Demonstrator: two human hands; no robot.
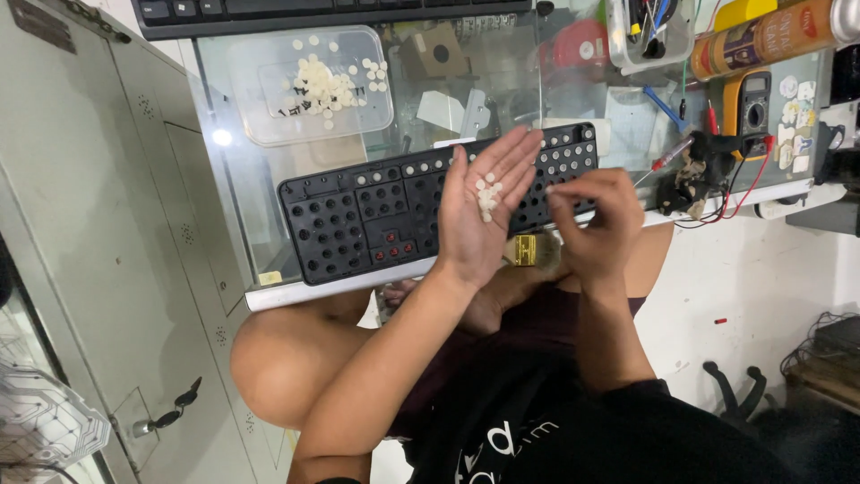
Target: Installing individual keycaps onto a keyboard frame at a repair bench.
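I am holding small white domes (486,194) in my open left hand (482,208); my right hand (598,218) is pinching one beside it, above the black keyboard frame (358,220).

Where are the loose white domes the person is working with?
In the head view, the small white domes lie in the open left palm, above the black keyboard frame.

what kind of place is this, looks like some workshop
Probably a small electronics repair bench. A stripped keyboard frame lies on a glass table, a multimeter with leads sits at the far end, and a tray holds small white rubber domes.
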